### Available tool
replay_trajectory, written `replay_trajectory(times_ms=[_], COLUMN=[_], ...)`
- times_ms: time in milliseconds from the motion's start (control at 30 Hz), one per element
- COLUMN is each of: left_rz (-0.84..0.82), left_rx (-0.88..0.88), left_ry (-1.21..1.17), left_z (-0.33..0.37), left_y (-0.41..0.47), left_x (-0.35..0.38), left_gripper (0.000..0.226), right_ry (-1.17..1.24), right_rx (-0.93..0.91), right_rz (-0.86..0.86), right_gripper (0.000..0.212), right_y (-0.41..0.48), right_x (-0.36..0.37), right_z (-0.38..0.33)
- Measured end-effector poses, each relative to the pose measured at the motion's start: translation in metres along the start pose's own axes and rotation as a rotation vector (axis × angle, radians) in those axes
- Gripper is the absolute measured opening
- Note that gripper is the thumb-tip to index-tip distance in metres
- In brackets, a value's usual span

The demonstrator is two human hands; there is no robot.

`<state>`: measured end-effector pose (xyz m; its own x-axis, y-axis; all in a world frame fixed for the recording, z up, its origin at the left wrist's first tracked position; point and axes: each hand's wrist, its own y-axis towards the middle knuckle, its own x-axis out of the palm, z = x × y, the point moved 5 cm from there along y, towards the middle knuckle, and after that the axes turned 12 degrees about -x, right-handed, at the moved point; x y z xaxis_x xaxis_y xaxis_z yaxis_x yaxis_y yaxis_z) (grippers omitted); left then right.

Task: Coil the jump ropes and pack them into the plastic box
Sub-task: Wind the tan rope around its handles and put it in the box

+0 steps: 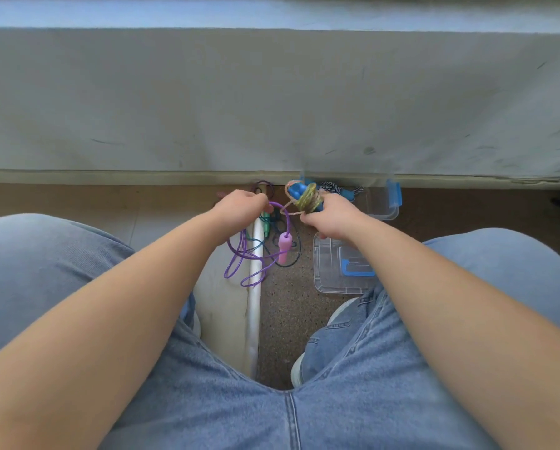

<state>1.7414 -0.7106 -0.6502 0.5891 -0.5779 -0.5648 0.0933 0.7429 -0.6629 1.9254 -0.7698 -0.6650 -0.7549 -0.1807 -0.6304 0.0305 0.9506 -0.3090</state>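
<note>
The speckled floor [288,306] fills the lower middle of the frame between the person's knees. On it the clear plastic box [389,212] with blue latches stands right of centre, holding a black-and-white braided rope [329,186], and its lid [329,274] lies nearer the person, just beside the right leg. Left of the lid sprawl a loose purple rope [241,259] with a pink handle [285,246] and a dark green rope [267,224], both uncoiled. The right hand [332,217] has its grip closed round the blue handles [295,190], which carry a tight yellow-green coil [308,199] just left of the box. The left hand [239,204] has its fingers curled where the coil's tan tail [290,212] meets a purple loop, and I cannot tell which of the two it pinches. The step in hand looks like finishing this coil. It would go best with the tail kept taut, each last turn laid snug against the one before, and the end tucked under a wrap so nothing springs loose. The purple loop should be kept out of the winding. No brand, label or writing can be read anywhere.
</note>
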Motion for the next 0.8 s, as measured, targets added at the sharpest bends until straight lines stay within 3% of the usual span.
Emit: replay_trajectory(times_ms=[67,133,233,300,467,533,600,700,733,800], left_rz=[0.097,0.147,-0.005,-0.105,-0.356,-0.373,-0.303,-0.240,-0.213,-0.084], left_rx=[0.079,0.172,0.183,0.164,0.139,0.133,0.153,0.185,0.165,0.163], left_ry=[0.011,-0.096,-0.378,-0.578,-0.929,-1.026,-1.020,-0.853,-0.738,-0.391], left_z=[0.003,0.007,0.011,0.016,0.026,0.026,0.025,0.022,0.020,0.015], left_y=[-0.004,-0.003,-0.002,-0.006,-0.017,-0.016,-0.012,-0.009,-0.009,-0.008], left_x=[-0.003,-0.009,-0.010,-0.009,-0.006,-0.010,-0.017,-0.014,-0.011,-0.006], left_gripper=[0.033,0.037,0.037,0.034,0.051,0.046,0.031,0.015,0.017,0.034], right_ry=[-0.161,-0.427,-0.642,-0.716,-0.857,-0.857,-0.873,-0.902,-0.914,-0.907], right_rx=[-0.047,-0.131,-0.199,-0.195,-0.166,-0.105,-0.054,-0.029,-0.017,0.055], right_rz=[-0.080,-0.218,-0.445,-0.576,-0.666,-0.693,-0.731,-0.732,-0.709,-0.674], right_gripper=[0.051,0.047,0.035,0.041,0.053,0.064,0.065,0.039,0.040,0.062], right_y=[0.001,0.001,-0.008,-0.015,-0.017,-0.018,-0.024,-0.023,-0.020,-0.015], right_x=[0.000,0.006,0.024,0.036,0.048,0.049,0.048,0.045,0.044,0.040], right_z=[-0.001,-0.001,0.003,0.006,0.015,0.020,0.021,0.021,0.023,0.028])
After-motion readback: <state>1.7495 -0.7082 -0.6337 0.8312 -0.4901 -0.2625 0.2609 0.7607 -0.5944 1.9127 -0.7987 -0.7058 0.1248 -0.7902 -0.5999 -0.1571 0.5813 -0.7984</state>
